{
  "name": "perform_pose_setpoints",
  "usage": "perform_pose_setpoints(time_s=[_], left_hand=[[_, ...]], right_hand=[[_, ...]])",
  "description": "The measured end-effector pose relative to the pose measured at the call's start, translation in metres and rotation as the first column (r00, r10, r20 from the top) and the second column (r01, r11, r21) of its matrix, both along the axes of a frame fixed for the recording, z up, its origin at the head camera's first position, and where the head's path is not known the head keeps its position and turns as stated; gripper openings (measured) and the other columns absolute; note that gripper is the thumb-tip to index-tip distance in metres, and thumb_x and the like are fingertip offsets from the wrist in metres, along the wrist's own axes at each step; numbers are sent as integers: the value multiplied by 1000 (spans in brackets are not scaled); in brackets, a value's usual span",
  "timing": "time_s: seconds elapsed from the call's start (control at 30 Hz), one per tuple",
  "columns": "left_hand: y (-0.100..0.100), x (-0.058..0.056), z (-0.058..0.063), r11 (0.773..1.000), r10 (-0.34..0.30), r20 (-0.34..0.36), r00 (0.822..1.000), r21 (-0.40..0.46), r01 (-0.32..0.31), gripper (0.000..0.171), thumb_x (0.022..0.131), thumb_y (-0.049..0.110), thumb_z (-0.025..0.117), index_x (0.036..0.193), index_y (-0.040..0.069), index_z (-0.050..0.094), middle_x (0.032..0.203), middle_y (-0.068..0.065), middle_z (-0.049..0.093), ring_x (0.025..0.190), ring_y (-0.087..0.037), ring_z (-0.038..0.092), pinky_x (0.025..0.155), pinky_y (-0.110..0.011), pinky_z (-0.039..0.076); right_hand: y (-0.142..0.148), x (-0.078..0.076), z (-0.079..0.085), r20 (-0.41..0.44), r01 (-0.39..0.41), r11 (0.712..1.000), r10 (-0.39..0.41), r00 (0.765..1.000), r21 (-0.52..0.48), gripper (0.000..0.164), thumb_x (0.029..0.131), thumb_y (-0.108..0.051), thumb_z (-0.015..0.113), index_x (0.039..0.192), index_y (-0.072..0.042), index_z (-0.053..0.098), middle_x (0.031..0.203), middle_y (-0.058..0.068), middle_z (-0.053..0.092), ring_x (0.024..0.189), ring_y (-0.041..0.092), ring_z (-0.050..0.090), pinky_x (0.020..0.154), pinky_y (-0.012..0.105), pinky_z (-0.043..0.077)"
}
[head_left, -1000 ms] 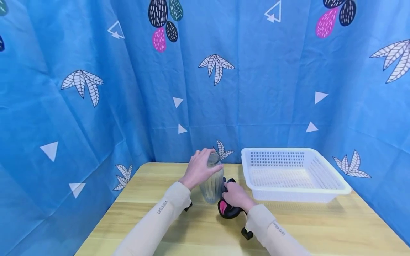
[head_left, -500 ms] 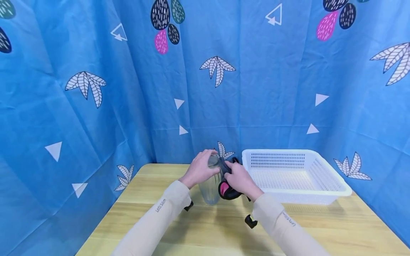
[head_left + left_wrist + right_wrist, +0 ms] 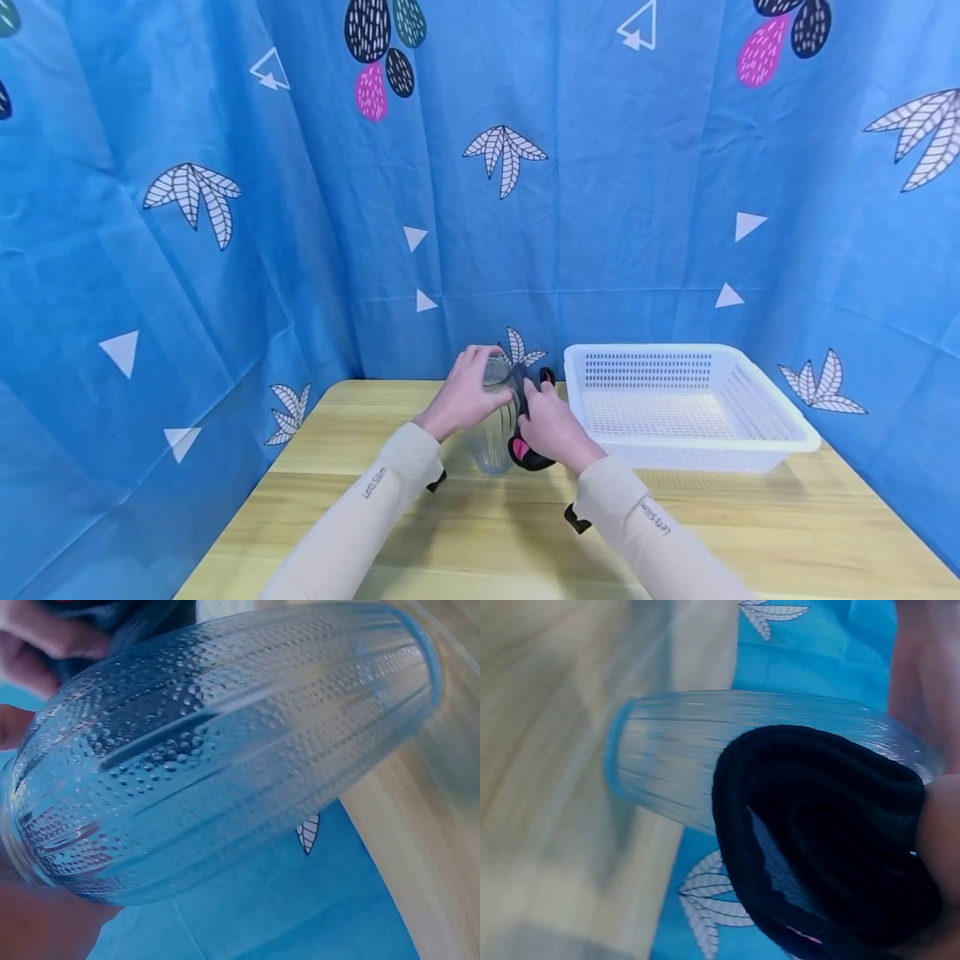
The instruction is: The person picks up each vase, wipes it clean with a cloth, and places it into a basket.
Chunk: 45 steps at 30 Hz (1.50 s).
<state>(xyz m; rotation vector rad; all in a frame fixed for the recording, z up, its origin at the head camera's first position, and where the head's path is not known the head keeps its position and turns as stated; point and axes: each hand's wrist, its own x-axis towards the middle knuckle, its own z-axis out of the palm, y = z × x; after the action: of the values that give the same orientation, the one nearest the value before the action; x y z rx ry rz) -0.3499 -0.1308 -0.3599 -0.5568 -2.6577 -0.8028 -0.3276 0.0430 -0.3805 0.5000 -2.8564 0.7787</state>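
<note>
A clear ribbed glass vase [image 3: 491, 442] stands on the table, its bumpy surface filling the left wrist view. My left hand [image 3: 462, 393] grips it near the top, thumb on one side and fingers on the other. Close at its right side, my right hand [image 3: 555, 427] holds a folded black cloth item [image 3: 739, 795] with a thick piped edge and pink patches. Part of that cloth lies against the vase's upper side in the head view. In the right wrist view the cloth covers much of the vase [image 3: 667, 750]; its exact kind is hidden by the folds.
A white perforated plastic basket [image 3: 697, 454] stands to the right on the wooden table [image 3: 450, 550]. Blue patterned curtain [image 3: 637, 208] hangs behind the table and along both sides.
My right hand has lifted the black cloth from beside the vase's lower part to its upper side. The left hand keeps its grip, and the vase stays in place.
</note>
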Motion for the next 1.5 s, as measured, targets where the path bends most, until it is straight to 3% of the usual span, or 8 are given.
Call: perform_pose_setpoints(time_s=[0.13, 0.43, 0.7, 0.87, 1.0, 1.23, 1.37, 1.5], left_hand=[[-2, 0, -1, 1000, 3, 4, 1000, 21, -3, 72, 83, 42, 74, 144, 15, 48, 139, -6, 47, 131, -24, 43, 109, -44, 42], [0, 1, -1, 998, 31, 12, 999, 53, -31, 66, 83, 46, 76, 138, 18, 54, 138, 0, 54, 134, -24, 40, 107, -49, 39], [2, 8, 10, 999, 46, 35, 998, 12, -46, 62, 84, 42, 77, 139, 24, 54, 143, 1, 56, 131, -28, 45, 108, -51, 38], [4, 8, 12, 1000, 8, 60, 998, -6, -8, 64, 82, 30, 75, 141, 22, 52, 145, -1, 53, 135, -31, 42, 111, -52, 35], [5, 7, 10, 1000, -1, 55, 998, -25, 3, 68, 79, 30, 75, 142, 20, 51, 146, -3, 51, 136, -31, 40, 112, -52, 32], [6, 1, 4, 1000, 1, 13, 1000, -4, -1, 64, 84, 38, 73, 141, 17, 52, 141, -3, 54, 131, -29, 43, 111, -50, 34], [8, -1, 2, 998, 2, 3, 1000, 57, -2, 59, 89, 45, 73, 137, 16, 54, 135, -2, 59, 126, -26, 48, 107, -48, 39], [9, -4, -1, 996, 2, -17, 1000, 90, 0, 56, 90, 45, 73, 135, 16, 56, 130, -1, 62, 122, -23, 51, 102, -46, 44]], right_hand=[[-2, -1, -17, 40, -2, 998, 0, 999, 56, 63, 95, -17, 63, 148, 9, 41, 145, 38, 45, 115, 46, 63, 89, 51, 55], [0, -5, -54, 192, -156, 982, 134, 972, 104, 50, 93, -10, 64, 135, 15, 54, 135, 29, 60, 123, 40, 60, 102, 50, 49], [7, -8, -55, 235, -145, 988, 155, 959, -61, 50, 93, -9, 62, 137, 14, 52, 143, 28, 54, 134, 41, 50, 108, 52, 44], [10, -4, -45, 205, -104, 979, 139, 969, -174, 49, 91, -8, 62, 135, 11, 56, 138, 26, 58, 129, 36, 55, 103, 49, 47], [11, -1, -21, 203, -72, 969, 121, 972, -235, 49, 92, -7, 60, 138, 8, 55, 140, 25, 58, 105, 29, 63, 88, 42, 52], [17, -3, 19, 113, -60, 960, 94, 989, -274, 53, 93, -7, 57, 145, 0, 51, 126, 24, 63, 61, 18, 44, 59, 30, 41], [18, -3, 26, 18, -58, 958, 66, 998, -280, 55, 93, -9, 57, 147, -6, 51, 139, 24, 56, 80, 25, 56, 66, 34, 44], [16, -3, 18, -19, -61, 977, 59, 998, -203, 55, 94, -12, 58, 148, -2, 48, 148, 31, 46, 122, 36, 56, 83, 43, 48]])
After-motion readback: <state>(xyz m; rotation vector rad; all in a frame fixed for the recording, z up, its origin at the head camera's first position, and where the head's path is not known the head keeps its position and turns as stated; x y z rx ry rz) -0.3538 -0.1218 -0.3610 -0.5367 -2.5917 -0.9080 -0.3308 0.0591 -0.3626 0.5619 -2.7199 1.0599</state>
